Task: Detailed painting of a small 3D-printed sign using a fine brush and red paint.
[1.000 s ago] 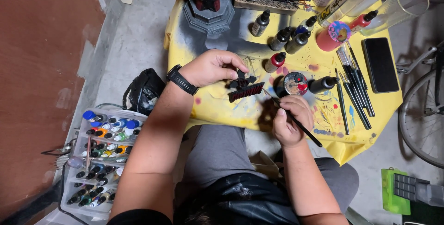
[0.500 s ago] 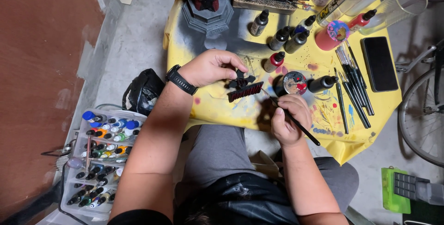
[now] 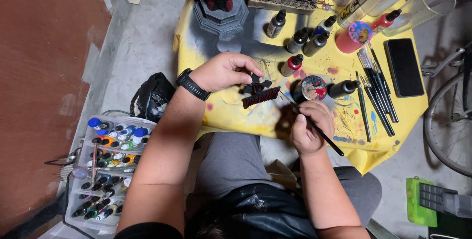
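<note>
Seen from above, a seated person works at a low surface [image 3: 236, 116] draped in yellow, paint-stained cloth. Their left hand [image 3: 223, 71], with a black watch [image 3: 191, 85] on the wrist, pinches a small dark miniature part [image 3: 259, 93] with red ribbed detail, holding it just above the cloth near the front edge. Their right hand [image 3: 309, 127] is closed around a thin black paintbrush [image 3: 314, 127], whose tip points up and left toward the miniature part; whether the bristles touch it cannot be told. Just beyond the brush sits a small round pot [image 3: 313, 87] smeared with red and tan paint, with several dark dropper bottles [image 3: 307, 41] standing behind it. To the right lies a row of spare brushes [image 3: 377, 89] beside a black phone [image 3: 403, 67]. At the far edge stands a grey pedestal [image 3: 221, 15] carrying a dark red figure. On the floor to the person's left, a clear tray [image 3: 105, 170] holds many small paint bottles, and a black bag [image 3: 152, 96] lies near it. A bicycle wheel [image 3: 450, 121] shows at the right edge.
</note>
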